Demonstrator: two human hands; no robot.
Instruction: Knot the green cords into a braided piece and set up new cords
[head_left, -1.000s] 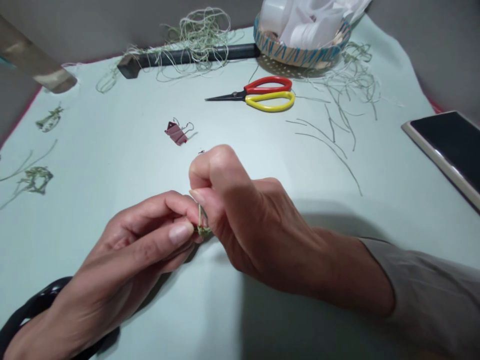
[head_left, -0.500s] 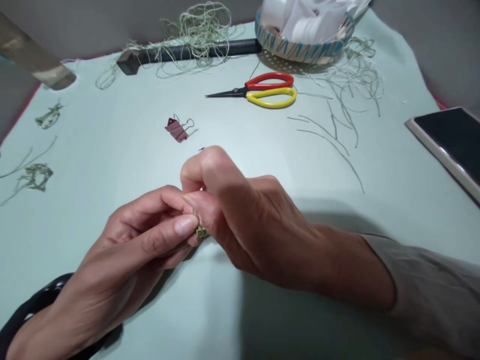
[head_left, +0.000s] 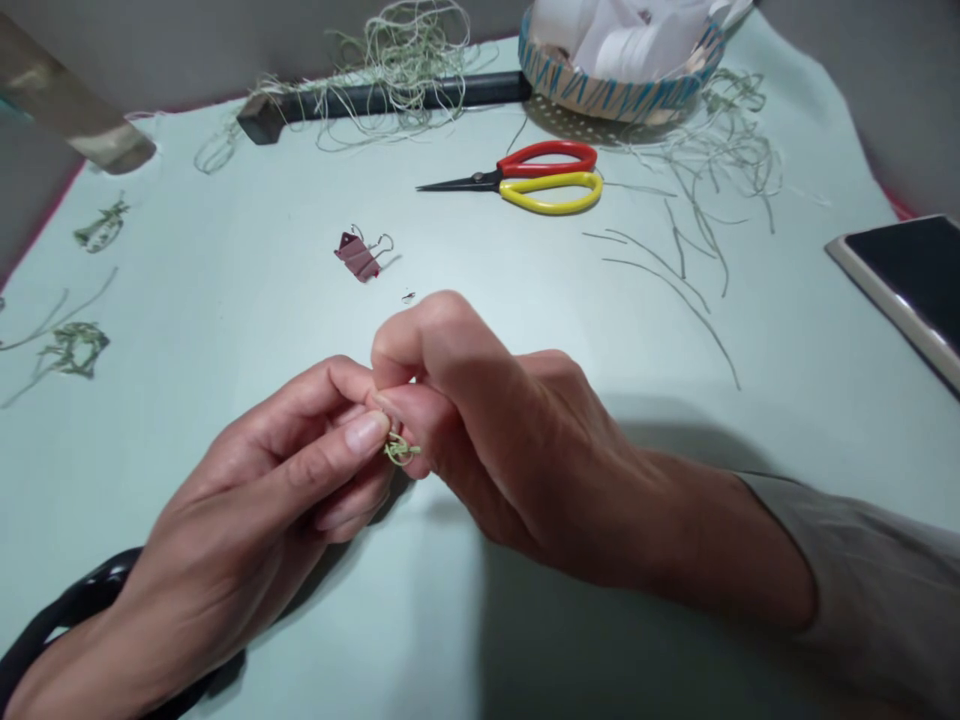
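– What lies near the table's [head_left: 225, 260] left edge?
– A knotted green ring [head_left: 79, 348] with loose tails. Further in, the left hand [head_left: 274, 480] has thumb and forefinger clamped on a small green knotted cord [head_left: 401, 451].
– Where is that cord exactly?
– Between both hands, well in from either side edge, its loops showing just beside the left thumb.
– How would it handle?
– Nearly weightless, I'd judge: soft, slightly springy, its fine loops easy to pull out of shape. Pinch the dense knotting; leave the loops free.
– And the right hand [head_left: 502, 430]?
– Thumb and bent forefinger meet at the tips; I can't tell whether a strand is caught there. Beyond, a phone [head_left: 907, 285] lies by the right edge.
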